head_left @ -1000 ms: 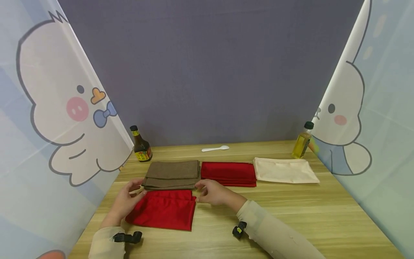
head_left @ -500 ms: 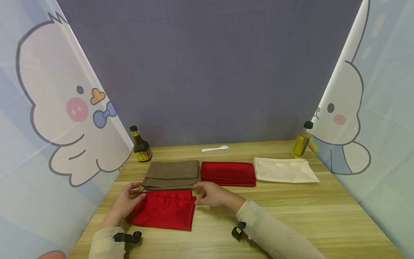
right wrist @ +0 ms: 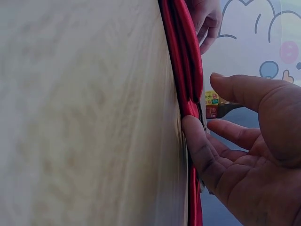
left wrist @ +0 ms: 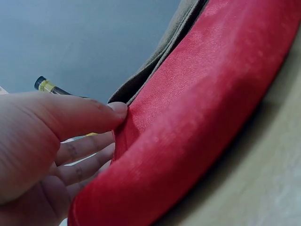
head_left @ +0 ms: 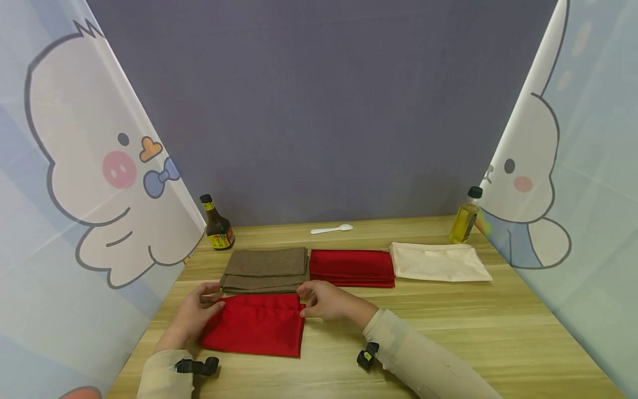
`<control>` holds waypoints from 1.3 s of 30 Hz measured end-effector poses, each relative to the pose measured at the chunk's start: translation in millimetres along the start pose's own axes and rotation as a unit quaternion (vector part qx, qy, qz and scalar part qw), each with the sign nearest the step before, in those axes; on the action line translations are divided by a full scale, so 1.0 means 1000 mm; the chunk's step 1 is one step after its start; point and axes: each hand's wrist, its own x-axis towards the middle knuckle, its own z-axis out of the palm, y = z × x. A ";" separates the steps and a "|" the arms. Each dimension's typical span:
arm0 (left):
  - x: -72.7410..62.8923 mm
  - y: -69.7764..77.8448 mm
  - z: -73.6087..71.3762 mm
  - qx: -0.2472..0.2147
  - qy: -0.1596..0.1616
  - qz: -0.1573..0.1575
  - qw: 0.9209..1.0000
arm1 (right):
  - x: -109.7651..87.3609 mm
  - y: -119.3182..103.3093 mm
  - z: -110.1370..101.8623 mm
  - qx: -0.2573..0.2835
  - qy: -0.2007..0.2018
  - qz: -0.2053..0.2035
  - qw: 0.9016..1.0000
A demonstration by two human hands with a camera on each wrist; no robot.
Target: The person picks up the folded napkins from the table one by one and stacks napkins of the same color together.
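Observation:
A folded red napkin (head_left: pixel 254 332) lies nearest the person on the table, just in front of a folded brown napkin (head_left: pixel 269 263). At its far left corner is my left hand (head_left: pixel 191 313). In the left wrist view that thumb touches the red edge, with the other fingers extended behind the cloth, partly hidden by it. My right hand (head_left: pixel 326 302) is at the far right corner. The right wrist view shows one of its fingertips against the layered red side (right wrist: pixel 188 70), while another digit stands away from it, leaving a gap.
A second red napkin (head_left: pixel 351 266) and a cream napkin (head_left: pixel 438 261) continue the back row rightward. Behind them lies a white spoon (head_left: pixel 331 229). A dark sauce bottle (head_left: pixel 218 227) stands at back left, an oil bottle (head_left: pixel 463 221) at back right. Printed curtains border both sides.
The front red napkin has shifted slightly to the right over the last half second. Both hands stay nearly in place at its far corners.

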 end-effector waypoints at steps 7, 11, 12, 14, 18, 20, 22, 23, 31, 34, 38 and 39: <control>0.000 -0.003 0.001 0.004 0.002 0.014 1.000 | -0.001 -0.002 0.000 -0.011 0.007 0.004 1.000; 0.000 -0.002 0.002 0.008 0.005 0.026 1.000 | -0.001 -0.002 -0.001 -0.015 0.011 0.010 1.000; 0.000 -0.002 0.003 0.007 0.004 0.027 1.000 | -0.001 -0.002 -0.001 -0.016 0.012 0.013 1.000; 0.001 -0.001 0.004 0.008 0.000 0.029 1.000 | -0.001 -0.002 -0.001 -0.021 0.015 0.017 1.000; 0.001 0.000 0.007 0.001 -0.009 0.030 1.000 | -0.001 -0.001 -0.001 -0.039 0.022 0.020 0.999; 0.002 0.000 0.008 -0.001 -0.016 0.034 0.999 | -0.001 -0.001 -0.002 -0.051 0.025 0.020 0.998; 0.002 0.001 0.008 -0.007 -0.028 0.040 0.999 | -0.001 -0.001 -0.002 -0.063 0.028 0.021 0.997; 0.002 0.001 0.009 -0.008 -0.033 0.042 0.999 | 0.000 -0.001 -0.003 -0.069 0.029 0.022 0.997; 0.001 0.005 0.012 -0.012 -0.067 0.028 0.997 | 0.001 0.000 -0.003 -0.108 0.034 0.008 0.994; 0.001 0.007 0.014 -0.012 -0.074 0.030 0.997 | 0.002 0.000 -0.003 -0.114 0.034 0.008 0.993; 0.002 0.008 0.016 -0.003 -0.083 0.040 0.996 | 0.003 0.001 -0.003 -0.122 0.029 0.006 0.992; 0.002 0.008 0.016 -0.002 -0.086 0.046 0.995 | 0.003 0.002 -0.003 -0.124 0.027 0.006 0.992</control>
